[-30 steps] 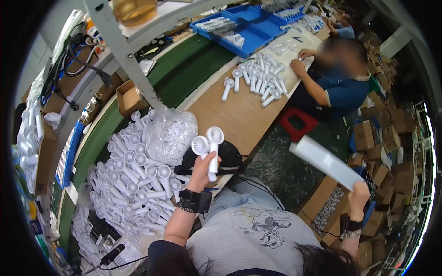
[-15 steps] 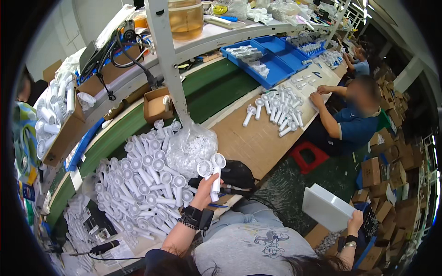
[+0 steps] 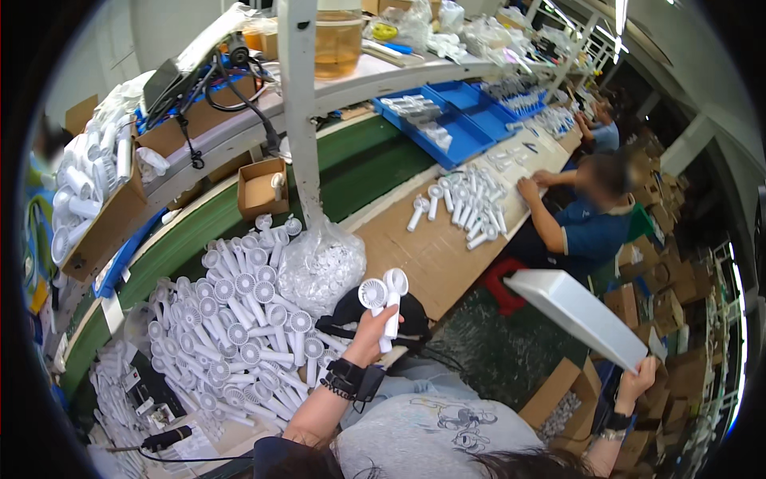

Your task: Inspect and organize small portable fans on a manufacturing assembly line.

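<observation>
My left hand [image 3: 369, 335] is closed around the handles of two small white handheld fans [image 3: 389, 297], their round heads side by side above my fingers. It hangs in front of a black bag [image 3: 415, 314] at the bench edge. Left of it lies a big heap of similar white fans [image 3: 247, 319], with a clear plastic bag of small white parts [image 3: 323, 267] behind. Out to the right, my right hand [image 3: 636, 380] grips one end of a white plastic bin [image 3: 582, 315]. The bin is tilted over the floor side, away from the bench; its inside is hidden.
A cardboard box of small grey parts [image 3: 562, 403] stands below the bin. A co-worker [image 3: 586, 211] sits at the bench beyond a red stool [image 3: 504, 286], near another pile of fans [image 3: 471, 199]. Blue trays [image 3: 447, 132] and a white post [image 3: 299, 112] line the green belt [image 3: 375, 164].
My right hand has risen with the white bin, which has tipped further, turning its side toward me. My left hand keeps its hold on the two fans. The whole view has shifted slightly.
</observation>
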Motion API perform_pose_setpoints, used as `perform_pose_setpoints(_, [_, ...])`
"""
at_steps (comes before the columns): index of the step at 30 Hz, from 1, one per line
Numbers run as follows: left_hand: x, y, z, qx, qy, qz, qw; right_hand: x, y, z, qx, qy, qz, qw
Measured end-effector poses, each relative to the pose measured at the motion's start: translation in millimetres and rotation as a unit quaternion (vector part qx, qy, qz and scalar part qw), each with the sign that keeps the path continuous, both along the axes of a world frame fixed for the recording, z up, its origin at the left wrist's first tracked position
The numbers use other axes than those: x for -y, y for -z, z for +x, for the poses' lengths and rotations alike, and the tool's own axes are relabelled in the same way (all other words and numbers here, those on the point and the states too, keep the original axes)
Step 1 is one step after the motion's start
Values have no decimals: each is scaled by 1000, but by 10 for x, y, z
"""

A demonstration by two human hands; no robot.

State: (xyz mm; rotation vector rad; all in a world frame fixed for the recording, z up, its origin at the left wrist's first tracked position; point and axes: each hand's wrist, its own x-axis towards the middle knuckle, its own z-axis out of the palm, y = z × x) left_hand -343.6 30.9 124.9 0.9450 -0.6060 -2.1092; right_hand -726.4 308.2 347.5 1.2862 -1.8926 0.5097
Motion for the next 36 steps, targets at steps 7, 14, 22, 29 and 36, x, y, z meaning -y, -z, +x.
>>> perform_pose_setpoints(7, [83,40,178,48,-37,-28,998,513,276,472,-30,-123,37,991])
perform_pose_setpoints(14, [-53,108,292,53,-82,-36,995,434,506,450,22,-114,37,993])
perform_pose_setpoints(22, [-152,125,542,60,-111,-36,991,394,386,-131,112,2,-22,994])
perform_pose_setpoints(29, [-219,296,647,65,-145,-21,987,575,114,-625,181,25,25,983])
perform_pose_setpoints(36, [-336,329,716,98,-166,-29,981,1067,-355,-773,152,9,44,987])
